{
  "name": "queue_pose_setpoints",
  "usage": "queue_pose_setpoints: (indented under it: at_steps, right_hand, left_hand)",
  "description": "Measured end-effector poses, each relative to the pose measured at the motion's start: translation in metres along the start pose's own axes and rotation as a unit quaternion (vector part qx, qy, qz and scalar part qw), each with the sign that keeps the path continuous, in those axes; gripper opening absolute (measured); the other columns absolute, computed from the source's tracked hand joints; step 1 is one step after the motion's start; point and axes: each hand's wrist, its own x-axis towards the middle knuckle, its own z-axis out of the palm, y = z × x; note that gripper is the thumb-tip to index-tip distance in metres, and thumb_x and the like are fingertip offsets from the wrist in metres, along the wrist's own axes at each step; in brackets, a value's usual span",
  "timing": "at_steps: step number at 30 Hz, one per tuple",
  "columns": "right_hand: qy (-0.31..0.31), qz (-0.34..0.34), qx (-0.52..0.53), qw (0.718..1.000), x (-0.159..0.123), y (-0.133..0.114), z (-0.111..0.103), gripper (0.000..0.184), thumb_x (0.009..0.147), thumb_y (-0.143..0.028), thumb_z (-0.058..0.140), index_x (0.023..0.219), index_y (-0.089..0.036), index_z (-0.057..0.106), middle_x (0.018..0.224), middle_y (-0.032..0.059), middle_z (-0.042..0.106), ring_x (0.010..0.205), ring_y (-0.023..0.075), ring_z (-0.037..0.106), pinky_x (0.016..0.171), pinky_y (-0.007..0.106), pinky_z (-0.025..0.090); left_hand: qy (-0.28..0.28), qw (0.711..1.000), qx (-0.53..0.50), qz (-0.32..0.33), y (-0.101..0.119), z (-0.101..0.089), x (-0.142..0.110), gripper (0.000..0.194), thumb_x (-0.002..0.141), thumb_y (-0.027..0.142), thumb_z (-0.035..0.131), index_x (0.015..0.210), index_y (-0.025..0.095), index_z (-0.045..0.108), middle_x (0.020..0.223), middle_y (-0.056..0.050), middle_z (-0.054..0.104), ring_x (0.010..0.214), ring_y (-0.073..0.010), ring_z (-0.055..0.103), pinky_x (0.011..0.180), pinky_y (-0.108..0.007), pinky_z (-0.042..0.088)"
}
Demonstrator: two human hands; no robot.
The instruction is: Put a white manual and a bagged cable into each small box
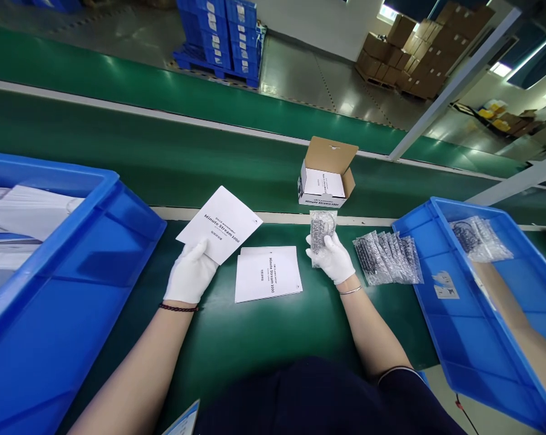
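Observation:
White gloves cover both hands. My left hand (191, 270) grips a white booklet (221, 225) printed "Minute Stream 1000" by its lower edge, thumb on top. More such booklets (268, 275) lie stacked on the green bench between my hands. In my right hand (332, 257) is a bubble-wrap packet (321, 234), pinched near its middle; its contents look dark and are hard to make out. Just beyond that packet stands an open cardboard box (329, 175) with its lid raised and a white booklet inside. Several bubble-wrap packets (387, 258) overlap in a row right of my right hand.
A blue bin (132, 241) holding white papers is at the left. Another blue bin (424, 266), tilted, stands at the right with bubble-wrapped items and a cardboard piece inside. A metal post (454, 84) rises behind the bench. Blue crates (218, 36) and cartons (418, 51) are stacked beyond.

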Motion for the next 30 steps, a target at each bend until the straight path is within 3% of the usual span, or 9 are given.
queue_pose_setpoints:
  at_steps: [4, 8, 11, 21, 30]
  right_hand:
    - [-0.01, -0.016, -0.018, 1.0, 0.0047, 0.0003, -0.0068, 0.052, 0.079, -0.042, 0.08, 0.124, -0.033, 0.055, 0.113, 0.0019, 0.069, 0.101, 0.0226, 0.068, 0.065, 0.03, 0.06]
    - [-0.005, -0.058, -0.03, 0.998, 0.0087, 0.0016, -0.007, 0.057, 0.069, -0.026, 0.087, 0.119, -0.03, 0.06, 0.113, 0.0016, 0.069, 0.102, 0.0216, 0.067, 0.082, 0.037, 0.061]
    - [-0.003, -0.076, -0.03, 0.997, 0.0094, 0.0036, -0.0061, 0.06, 0.064, -0.021, 0.088, 0.117, -0.028, 0.062, 0.115, 0.0018, 0.068, 0.097, 0.0207, 0.067, 0.086, 0.04, 0.06]
    - [-0.018, -0.056, -0.005, 0.998, 0.0091, 0.0009, -0.007, 0.055, 0.065, -0.019, 0.087, 0.114, -0.03, 0.065, 0.114, -0.0014, 0.069, 0.097, 0.0187, 0.066, 0.088, 0.039, 0.06]
    - [0.0, -0.04, 0.001, 0.999, 0.0101, 0.002, -0.0125, 0.054, 0.069, -0.022, 0.084, 0.117, -0.032, 0.062, 0.113, -0.001, 0.069, 0.097, 0.0188, 0.066, 0.091, 0.041, 0.058]
  left_hand:
    - [0.006, 1.0, 0.005, -0.001, 0.0004, 0.0041, -0.0009, 0.041, 0.09, 0.009, 0.053, 0.128, 0.021, 0.062, 0.146, -0.008, 0.052, 0.14, -0.0287, 0.041, 0.116, -0.05, 0.037]
    - [-0.007, 1.0, 0.012, 0.003, 0.0003, 0.0055, -0.0004, 0.042, 0.091, 0.009, 0.05, 0.13, 0.021, 0.06, 0.147, -0.008, 0.05, 0.142, -0.0273, 0.039, 0.115, -0.048, 0.037]
    - [-0.01, 1.0, 0.012, 0.002, -0.0001, 0.0047, 0.0, 0.042, 0.091, 0.009, 0.05, 0.131, 0.021, 0.06, 0.149, -0.009, 0.049, 0.142, -0.0268, 0.038, 0.116, -0.048, 0.036]
    - [-0.01, 1.0, 0.012, -0.016, 0.0009, 0.0049, -0.001, 0.043, 0.094, 0.01, 0.048, 0.134, 0.022, 0.057, 0.151, -0.006, 0.046, 0.144, -0.0279, 0.036, 0.117, -0.053, 0.035]
    - [0.011, 1.0, 0.023, -0.014, 0.0, 0.0037, -0.0008, 0.041, 0.092, 0.01, 0.051, 0.13, 0.022, 0.061, 0.151, -0.006, 0.047, 0.143, -0.0265, 0.038, 0.119, -0.05, 0.034]
